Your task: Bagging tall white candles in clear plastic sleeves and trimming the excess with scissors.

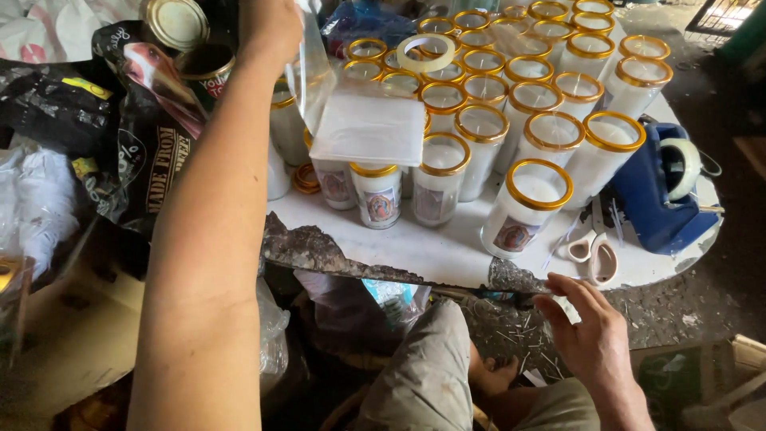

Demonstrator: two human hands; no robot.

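— Clear plastic bag (pixel 319 80)?
— Pinched in the left hand (pixel 271 28) fingers, above the candle jars (pixel 479 128) crowding the bench (pixel 447 251).
— Right hand (pixel 590 331)?
— Fingers loosely spread, empty, near scissors (pixel 594 255) beside a blue tape dispenser (pixel 662 191).

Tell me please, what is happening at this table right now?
A person sits at a worn white table crowded with glass candles that have gold rims. The left hand is raised and holds a clear plastic sheet over the candles. The right hand is low at the table's edge, open and holding nothing, close to a pair of scissors. A blue tape dispenser stands at the right side.
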